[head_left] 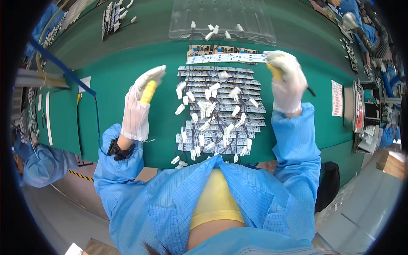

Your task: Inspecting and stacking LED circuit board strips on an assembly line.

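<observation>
My right hand, in a white glove with a yellow thumb cover, grips the right end of a long, narrow white circuit board strip. The strip lies crosswise just beyond the rows of boards, in front of a brown-edged row of components. My left hand, gloved the same way, is off to the left of the boards, fingers stretched out and holding nothing. Between my arms, several similar circuit boards lie in overlapping rows, with dark wires and white plastic connectors spread over them.
A clear plastic tray sits beyond the boards on the green mat. More boards lie at the far left. A printed sheet and a metal-edged box are at the right. A blue strap hangs at the left, near a co-worker's sleeve.
</observation>
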`<state>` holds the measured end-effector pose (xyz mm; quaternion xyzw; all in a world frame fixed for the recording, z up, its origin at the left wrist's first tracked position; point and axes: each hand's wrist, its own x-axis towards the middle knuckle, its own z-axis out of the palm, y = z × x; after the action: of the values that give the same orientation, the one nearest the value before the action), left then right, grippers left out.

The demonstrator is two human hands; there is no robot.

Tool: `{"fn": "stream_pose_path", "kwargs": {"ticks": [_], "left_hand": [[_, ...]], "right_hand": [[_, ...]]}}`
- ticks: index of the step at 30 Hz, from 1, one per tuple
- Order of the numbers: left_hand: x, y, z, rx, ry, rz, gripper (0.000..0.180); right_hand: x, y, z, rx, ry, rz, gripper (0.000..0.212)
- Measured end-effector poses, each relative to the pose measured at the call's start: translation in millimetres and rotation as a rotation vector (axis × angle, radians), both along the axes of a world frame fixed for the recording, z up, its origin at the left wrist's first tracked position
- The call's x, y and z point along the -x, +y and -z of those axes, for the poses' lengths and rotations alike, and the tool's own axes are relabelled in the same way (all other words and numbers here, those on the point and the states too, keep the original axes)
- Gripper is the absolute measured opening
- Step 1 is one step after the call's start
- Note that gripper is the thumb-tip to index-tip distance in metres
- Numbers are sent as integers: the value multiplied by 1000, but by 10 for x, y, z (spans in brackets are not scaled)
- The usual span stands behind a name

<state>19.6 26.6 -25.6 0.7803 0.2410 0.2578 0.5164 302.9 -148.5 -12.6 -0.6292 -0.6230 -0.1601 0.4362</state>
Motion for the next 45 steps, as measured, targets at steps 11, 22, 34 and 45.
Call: {"fn": "stream_pose_path", "kwargs": {"ticks": [11, 22, 34, 45], "left_hand": [[75, -365, -224, 550, -258, -95, 68], [133, -507, -207, 496, -431, 81, 37], [206, -445, -159, -98, -131, -29, 46], [224, -419, -251, -334, -110, -75, 44]], "right_hand": [[577, -244, -243, -128, 312, -206, 43], [527, -351, -278, 293, 1220, -280, 61], [504, -380, -356, 336, 1281, -190, 54], [497, -410, -307, 274, 1204, -290, 46]]}}
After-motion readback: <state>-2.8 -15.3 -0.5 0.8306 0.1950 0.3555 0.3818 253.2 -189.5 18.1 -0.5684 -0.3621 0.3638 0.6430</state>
